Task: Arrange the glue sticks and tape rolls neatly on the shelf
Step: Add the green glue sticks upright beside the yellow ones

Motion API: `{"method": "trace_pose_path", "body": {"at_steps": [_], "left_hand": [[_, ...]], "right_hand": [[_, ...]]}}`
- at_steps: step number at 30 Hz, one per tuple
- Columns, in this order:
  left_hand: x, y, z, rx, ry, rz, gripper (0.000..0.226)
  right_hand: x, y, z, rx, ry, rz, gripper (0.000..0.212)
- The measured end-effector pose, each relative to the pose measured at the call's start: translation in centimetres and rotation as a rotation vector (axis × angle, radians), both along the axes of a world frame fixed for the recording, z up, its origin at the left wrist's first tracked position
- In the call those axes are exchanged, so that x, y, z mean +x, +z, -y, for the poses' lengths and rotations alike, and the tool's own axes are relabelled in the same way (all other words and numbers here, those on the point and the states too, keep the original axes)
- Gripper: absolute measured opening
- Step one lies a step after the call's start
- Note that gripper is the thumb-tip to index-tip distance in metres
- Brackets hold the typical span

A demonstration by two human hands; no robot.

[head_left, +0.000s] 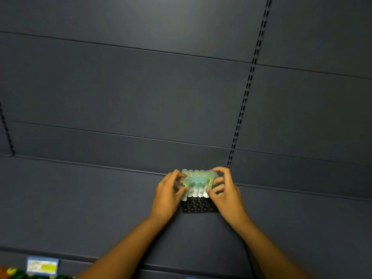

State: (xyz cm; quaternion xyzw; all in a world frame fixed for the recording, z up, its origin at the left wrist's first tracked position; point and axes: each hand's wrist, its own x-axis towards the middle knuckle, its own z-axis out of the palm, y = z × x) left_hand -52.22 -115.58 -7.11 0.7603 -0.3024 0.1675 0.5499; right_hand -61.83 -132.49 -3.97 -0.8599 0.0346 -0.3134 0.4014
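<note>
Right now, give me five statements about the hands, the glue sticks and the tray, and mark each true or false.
1. Both hands are on the cluster of glue sticks. True: the left hand grips its left side, the right hand its right side.
2. The glue sticks stand in a black tray with round holes. True.
3. Every hole in the tray is filled. False: the near rows are empty.
4. The tray sits at the front edge of the shelf. False: it sits toward the back, near the rear panel.
5. The label on the shelf edge lies right of the arms. False: it is at lower left.
</note>
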Motion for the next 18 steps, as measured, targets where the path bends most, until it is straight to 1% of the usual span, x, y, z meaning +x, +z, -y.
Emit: {"method": "trace_pose_path", "body": {"at_steps": [2,8,10,15,18], "left_hand": [[0.2,-0.2,-0.1,0.028,0.005,0.019,0.029],[0.5,-0.6,-0.3,0.122,0.030,0.072,0.040],[0.4,-0.5,-0.3,0.183,0.040,0.103,0.043],[0.2,0.0,-0.7,0.263,0.045,0.116,0.033],[-0.3,1.2,-1.8,0.382,0.069,0.137,0.035]], "right_hand": [[0.1,-0.1,0.0,-0.005,-0.001,-0.006,0.058],[0.4,0.3,0.0,-0.017,0.008,0.000,0.058],[0.4,0.3,0.1,-0.023,0.007,-0.001,0.058],[0.7,-0.1,0.2,-0.028,0.002,-0.016,0.057],[1.1,-0.3,-0.2,-0.033,0.014,-0.027,0.057]]}}
